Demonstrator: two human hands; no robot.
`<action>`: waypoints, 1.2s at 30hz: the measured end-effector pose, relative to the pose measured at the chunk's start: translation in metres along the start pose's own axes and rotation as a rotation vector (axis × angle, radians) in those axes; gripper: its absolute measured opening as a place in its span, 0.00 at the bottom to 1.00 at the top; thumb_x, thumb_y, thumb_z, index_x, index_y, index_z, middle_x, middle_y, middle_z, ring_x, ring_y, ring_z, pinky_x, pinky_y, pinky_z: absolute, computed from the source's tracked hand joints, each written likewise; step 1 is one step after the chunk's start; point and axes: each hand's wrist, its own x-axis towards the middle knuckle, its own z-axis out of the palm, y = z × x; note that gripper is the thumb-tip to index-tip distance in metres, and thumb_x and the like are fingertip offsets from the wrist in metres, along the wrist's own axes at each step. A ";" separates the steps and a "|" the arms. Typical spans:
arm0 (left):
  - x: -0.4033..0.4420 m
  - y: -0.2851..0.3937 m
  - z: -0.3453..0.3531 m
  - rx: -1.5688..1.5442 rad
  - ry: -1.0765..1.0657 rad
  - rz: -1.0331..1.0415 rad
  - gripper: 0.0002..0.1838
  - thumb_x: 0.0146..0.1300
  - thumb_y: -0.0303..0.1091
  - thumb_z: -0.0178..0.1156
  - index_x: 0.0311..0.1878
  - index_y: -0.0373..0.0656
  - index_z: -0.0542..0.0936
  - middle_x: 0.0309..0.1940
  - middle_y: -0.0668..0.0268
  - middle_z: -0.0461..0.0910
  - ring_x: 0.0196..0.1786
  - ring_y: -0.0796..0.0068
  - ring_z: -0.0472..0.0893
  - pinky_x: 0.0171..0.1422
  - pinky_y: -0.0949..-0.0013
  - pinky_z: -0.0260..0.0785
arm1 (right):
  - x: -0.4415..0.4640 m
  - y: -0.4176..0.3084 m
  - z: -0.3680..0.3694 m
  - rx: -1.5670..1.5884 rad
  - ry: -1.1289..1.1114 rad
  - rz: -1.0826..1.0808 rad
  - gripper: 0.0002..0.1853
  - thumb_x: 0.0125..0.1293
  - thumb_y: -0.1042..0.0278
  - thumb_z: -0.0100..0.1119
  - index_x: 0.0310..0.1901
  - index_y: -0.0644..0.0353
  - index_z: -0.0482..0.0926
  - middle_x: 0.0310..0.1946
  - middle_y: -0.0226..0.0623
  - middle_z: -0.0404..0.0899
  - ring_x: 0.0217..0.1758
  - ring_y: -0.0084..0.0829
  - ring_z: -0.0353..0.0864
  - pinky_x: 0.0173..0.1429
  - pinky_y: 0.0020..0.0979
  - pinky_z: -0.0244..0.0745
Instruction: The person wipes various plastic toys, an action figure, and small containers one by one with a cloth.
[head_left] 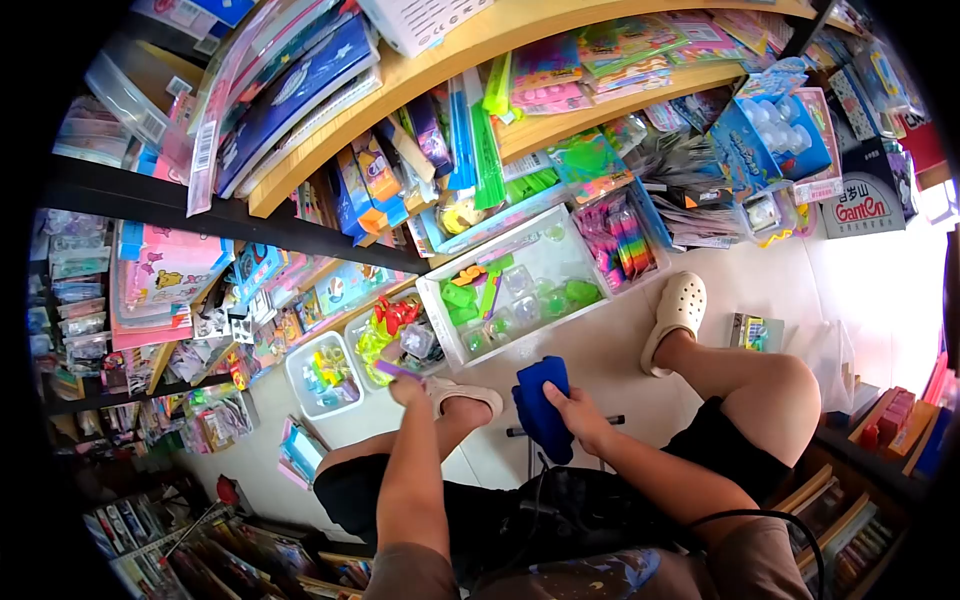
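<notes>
The person sits with knees apart, in black shorts (708, 445), the two hands well away from each other. The right hand (582, 415), ahead of the lap, is clamped on a bunched blue cloth (537, 408), with the thumb along its edge and the cloth hanging below the grip. To its left, the left hand (406, 390) grips a thin purple strip (397, 371); its fingers are too small to make out one by one.

Beneath lie pale tiles (775, 270), with one cream clog (480, 396) just beside the left hand and the other clog (681, 312) farther out to the right. Past the left hand sits a bin with red pieces (392, 314) and yellow-green pieces (372, 343), and left of that a small white bin (297, 380) of mixed pieces. Next to them, beyond the blue cloth, a larger white tray (440, 325) holds green and clear pieces. Rainbow packets (632, 238) adjoin its right end.

Farthest off, wooden shelves (480, 50) carry upright books and bright packs.
</notes>
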 end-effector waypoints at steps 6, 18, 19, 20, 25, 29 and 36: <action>0.082 0.023 -0.017 -0.164 -0.244 -0.110 0.11 0.64 0.38 0.50 0.41 0.42 0.77 0.32 0.60 0.81 0.35 0.69 0.81 0.30 0.67 0.70 | 0.009 -0.005 -0.001 -0.034 0.073 0.096 0.28 0.65 0.46 0.52 0.51 0.68 0.72 0.39 0.37 0.78 0.39 0.25 0.76 0.45 0.28 0.72; -0.094 0.171 0.062 0.113 -0.505 1.319 0.16 0.50 0.27 0.60 0.44 0.37 0.73 0.48 0.50 0.70 0.55 0.50 0.68 0.59 0.53 0.60 | 0.006 -0.021 -0.012 0.166 0.167 0.186 0.29 0.66 0.47 0.51 0.51 0.70 0.70 0.41 0.38 0.77 0.42 0.25 0.76 0.48 0.27 0.71; -0.101 0.163 0.087 0.156 -0.604 1.342 0.17 0.50 0.28 0.61 0.45 0.38 0.73 0.49 0.51 0.70 0.55 0.50 0.68 0.60 0.54 0.60 | 0.007 -0.022 -0.016 0.183 0.191 0.190 0.28 0.66 0.47 0.51 0.51 0.71 0.70 0.41 0.38 0.77 0.42 0.25 0.76 0.48 0.27 0.71; -0.103 0.158 0.112 0.160 -0.619 1.187 0.18 0.50 0.29 0.62 0.46 0.39 0.74 0.50 0.51 0.70 0.56 0.51 0.68 0.61 0.55 0.60 | 0.008 -0.020 -0.020 0.206 0.187 0.193 0.28 0.67 0.48 0.50 0.52 0.70 0.70 0.42 0.38 0.77 0.42 0.25 0.75 0.49 0.27 0.71; -0.082 0.141 0.221 -0.072 -0.786 0.541 0.21 0.50 0.32 0.63 0.50 0.43 0.78 0.54 0.53 0.68 0.57 0.56 0.69 0.61 0.62 0.61 | 0.010 -0.018 -0.035 0.297 0.213 0.190 0.27 0.67 0.48 0.50 0.52 0.68 0.70 0.43 0.37 0.76 0.43 0.25 0.75 0.50 0.27 0.70; -0.133 0.195 0.177 -0.338 -0.944 0.202 0.15 0.57 0.27 0.57 0.48 0.35 0.78 0.42 0.64 0.77 0.44 0.76 0.74 0.51 0.74 0.65 | 0.008 -0.027 -0.042 0.285 0.195 0.212 0.26 0.67 0.48 0.49 0.53 0.67 0.70 0.42 0.36 0.76 0.43 0.25 0.75 0.49 0.27 0.70; -0.125 0.162 0.177 -0.348 -0.761 0.430 0.09 0.58 0.25 0.59 0.41 0.33 0.81 0.31 0.67 0.80 0.33 0.80 0.75 0.39 0.78 0.67 | 0.002 -0.039 -0.037 0.287 0.237 0.157 0.27 0.68 0.47 0.48 0.51 0.68 0.71 0.40 0.37 0.77 0.40 0.25 0.76 0.46 0.26 0.71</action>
